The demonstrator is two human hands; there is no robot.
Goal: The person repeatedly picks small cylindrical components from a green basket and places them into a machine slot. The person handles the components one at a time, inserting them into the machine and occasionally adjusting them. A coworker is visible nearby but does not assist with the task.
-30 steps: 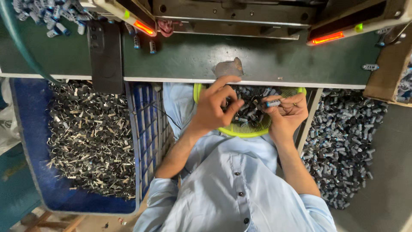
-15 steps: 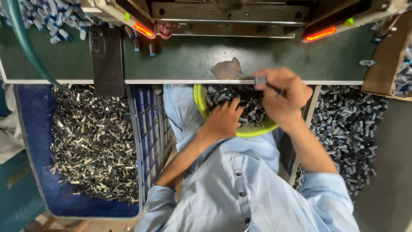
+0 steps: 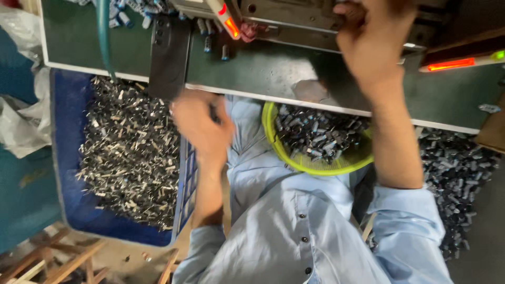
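1. Crate (image 3: 66,158), blue, sits at your far left, filled with a heap of small silvery metal parts (image 3: 131,158).
2. Your left hand (image 3: 202,123) hangs blurred just beside the crate's right wall, below the edge of the green bench (image 3: 273,68); its fingers look loosely curled, but you cannot tell whether they hold anything.
3. A dark flat panel (image 3: 169,55) lies on the bench just above that hand.
4. In your lap, touching your light blue shirt (image 3: 294,221), rests a yellow-green bowl (image 3: 315,167) of small dark cylinders with pale tips (image 3: 315,134).
5. Your right hand (image 3: 376,44) is raised over the bench against the grey machine (image 3: 294,16), fingers clenched; what they pinch is hidden.
6. An orange light bar (image 3: 450,64) glows just right of that hand.
7. More dark cylinders (image 3: 457,173) lie piled beyond your right sleeve.
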